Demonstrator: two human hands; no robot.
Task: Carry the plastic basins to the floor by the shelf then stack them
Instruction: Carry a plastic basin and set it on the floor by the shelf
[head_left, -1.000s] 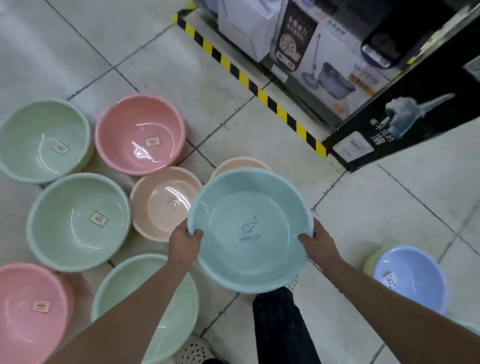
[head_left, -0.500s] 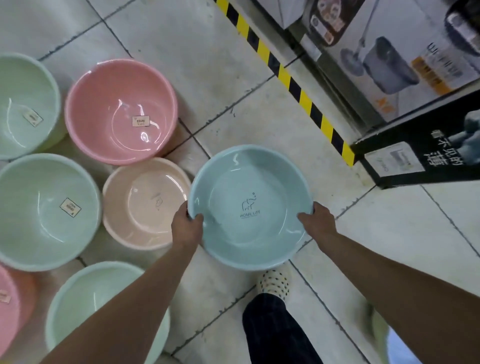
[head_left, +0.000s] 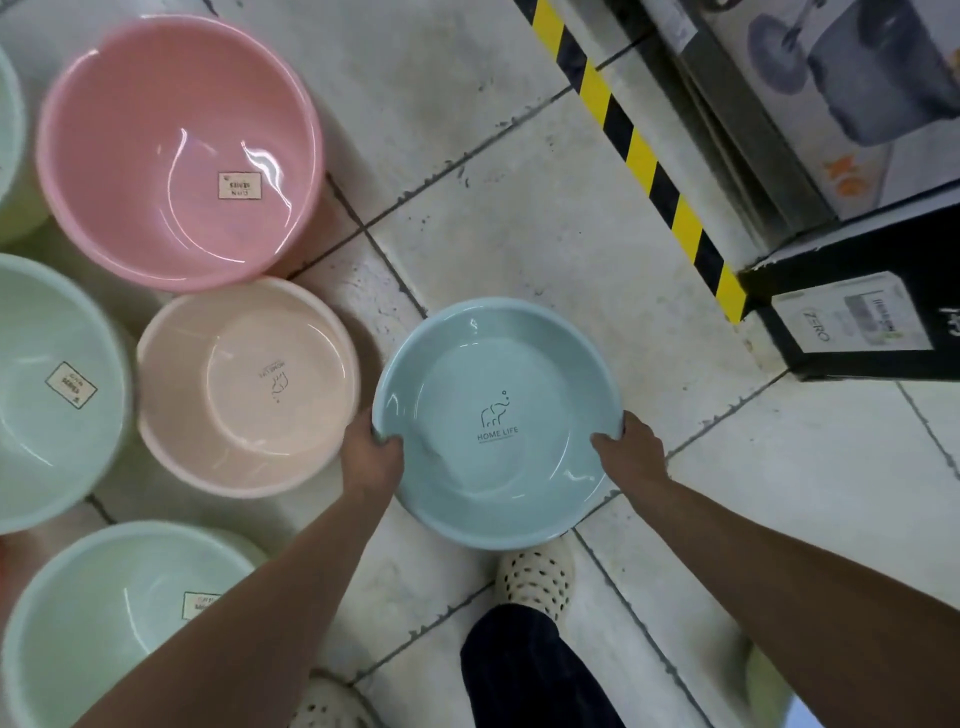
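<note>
A light blue basin (head_left: 496, 374) with an elephant logo is low over the tiled floor, held level by both hands. My left hand (head_left: 371, 457) grips its left rim and my right hand (head_left: 631, 449) grips its right rim, thumbs inside. To its left on the floor sit a peach basin (head_left: 244, 384), a pink basin (head_left: 179, 150) with a label, and green basins (head_left: 52, 389) (head_left: 114, 623). The blue basin's rim is close to the peach basin without touching it.
The shelf base with yellow-black hazard tape (head_left: 639, 156) runs at the upper right, boxed mop sets (head_left: 852, 93) on it. A black box (head_left: 862, 322) stands on the floor to the right. My feet in perforated shoes (head_left: 535, 577) are just below the basin.
The blue basin has gone down toward the floor and a little right, beside the peach basin. The view has closed in on the floor. Both hands keep their grip.
</note>
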